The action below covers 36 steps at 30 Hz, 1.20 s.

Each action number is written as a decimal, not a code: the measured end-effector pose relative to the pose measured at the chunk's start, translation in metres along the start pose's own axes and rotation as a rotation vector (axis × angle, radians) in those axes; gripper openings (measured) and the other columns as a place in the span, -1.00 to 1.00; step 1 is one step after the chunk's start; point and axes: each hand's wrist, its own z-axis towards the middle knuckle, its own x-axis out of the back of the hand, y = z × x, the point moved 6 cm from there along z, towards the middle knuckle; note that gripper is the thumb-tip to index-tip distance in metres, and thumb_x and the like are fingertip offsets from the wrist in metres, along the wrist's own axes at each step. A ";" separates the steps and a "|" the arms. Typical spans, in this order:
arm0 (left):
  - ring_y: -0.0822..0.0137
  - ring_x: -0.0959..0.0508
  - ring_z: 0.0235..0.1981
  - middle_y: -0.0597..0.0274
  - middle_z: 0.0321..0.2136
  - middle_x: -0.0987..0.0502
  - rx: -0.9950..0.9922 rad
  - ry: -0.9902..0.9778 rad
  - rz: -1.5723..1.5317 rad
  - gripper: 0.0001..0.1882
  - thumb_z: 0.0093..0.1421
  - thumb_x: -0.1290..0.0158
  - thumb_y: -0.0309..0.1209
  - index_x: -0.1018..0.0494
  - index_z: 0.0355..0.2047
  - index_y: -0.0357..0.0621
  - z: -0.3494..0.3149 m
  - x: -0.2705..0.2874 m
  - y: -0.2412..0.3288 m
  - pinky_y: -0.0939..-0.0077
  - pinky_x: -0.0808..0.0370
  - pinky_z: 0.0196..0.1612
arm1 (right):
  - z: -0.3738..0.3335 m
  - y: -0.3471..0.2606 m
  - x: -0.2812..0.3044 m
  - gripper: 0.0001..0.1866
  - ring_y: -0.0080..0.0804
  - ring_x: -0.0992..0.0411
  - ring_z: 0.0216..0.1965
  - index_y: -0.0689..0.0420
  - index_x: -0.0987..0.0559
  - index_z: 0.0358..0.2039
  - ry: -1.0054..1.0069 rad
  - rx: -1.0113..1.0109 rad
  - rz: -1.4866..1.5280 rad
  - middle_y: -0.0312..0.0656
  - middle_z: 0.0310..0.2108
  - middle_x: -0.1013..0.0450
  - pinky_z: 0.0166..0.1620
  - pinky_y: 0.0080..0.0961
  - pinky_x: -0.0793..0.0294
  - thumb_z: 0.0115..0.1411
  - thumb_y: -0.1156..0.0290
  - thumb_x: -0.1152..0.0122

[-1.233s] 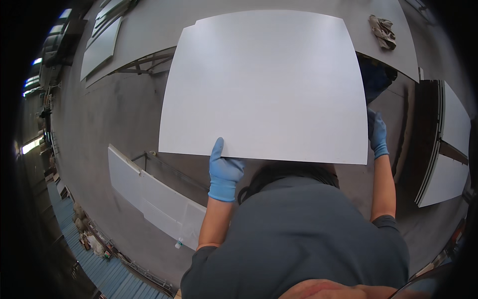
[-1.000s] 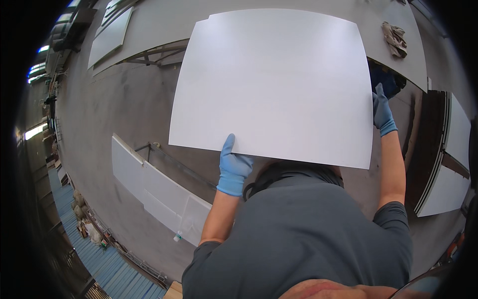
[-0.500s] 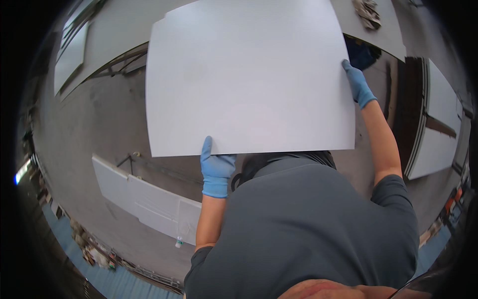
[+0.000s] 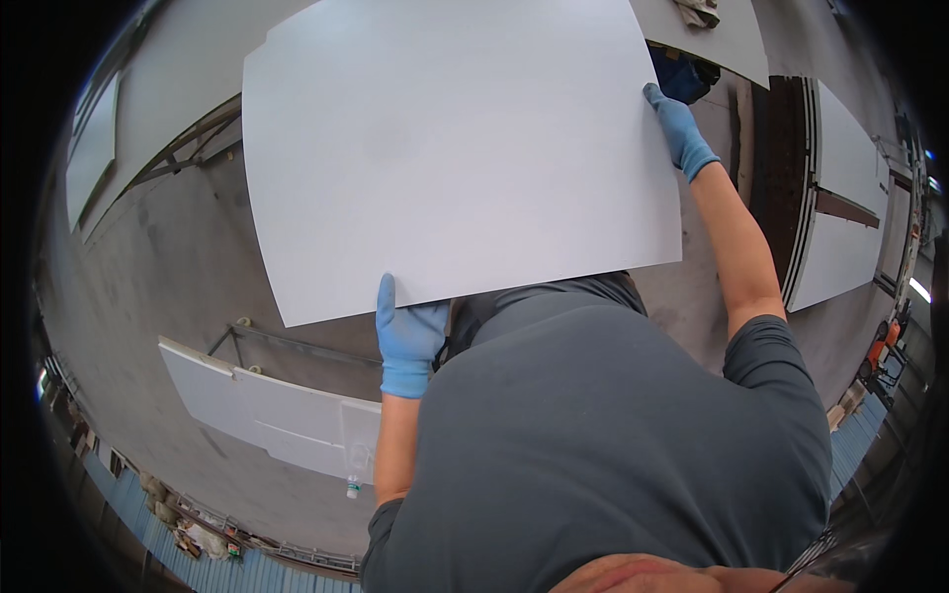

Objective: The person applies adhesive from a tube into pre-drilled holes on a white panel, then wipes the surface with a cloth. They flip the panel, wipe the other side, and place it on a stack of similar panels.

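A large white flat panel (image 4: 455, 158) spans the space in front of my body. Its near edge lies close to my waist, and its far side runs out of the picture at the top. My left hand (image 4: 408, 334), in a blue glove, grips the near edge toward the left, thumb on top and the other fingers hidden underneath. Further away, my right hand (image 4: 682, 127), gloved in blue too, is closed on the panel's right edge. The fingers of that hand are mostly hidden under the panel.
A pale worktable (image 4: 193, 89) stands beyond the panel, with a cloth (image 4: 698, 13) at its far right. White boards are stacked on the right (image 4: 840, 257). On the left, more white boards (image 4: 267, 415) lie on a wheeled metal frame, with a clear bottle (image 4: 354, 484) on them.
The panel has tilted slightly in view, its near left corner now lower than its near right one. Both hands keep their grip, and the surroundings have shifted with the head.
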 end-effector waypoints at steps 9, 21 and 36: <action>0.34 -0.60 -0.59 0.09 -0.54 -0.61 -0.315 0.584 1.295 -0.49 0.44 -0.03 -0.06 -0.56 -0.45 -0.28 -0.046 0.014 0.171 0.46 -0.55 -0.54 | 0.011 -0.003 -0.001 -0.38 -0.33 -0.58 -0.22 0.29 -0.60 0.03 0.013 0.046 -0.094 -0.09 -0.13 -0.62 -0.09 -0.36 -0.58 0.36 -0.11 -0.18; 0.26 -0.52 0.03 0.16 0.09 -0.53 -0.539 0.534 1.099 -0.19 0.33 -0.07 0.21 -0.44 0.20 -0.35 0.129 0.055 0.316 0.37 -0.49 0.13 | 0.033 -0.010 0.023 -0.38 -0.52 -0.48 -0.25 0.21 -0.67 -0.05 0.165 0.306 -0.210 -0.25 -0.24 -0.59 -0.07 -0.50 -0.50 0.34 -0.19 -0.18; 0.17 -0.58 -0.17 0.08 -0.09 -0.61 -0.894 0.719 0.583 -0.34 0.36 -0.09 0.09 -0.53 0.04 -0.39 0.093 0.061 0.204 0.22 -0.59 -0.03 | 0.098 -0.199 -0.087 -0.24 -0.06 -0.61 -0.26 0.12 -0.72 -0.21 0.123 0.699 -0.686 -0.02 -0.37 -0.64 -0.07 -0.20 -0.53 0.32 -0.37 0.11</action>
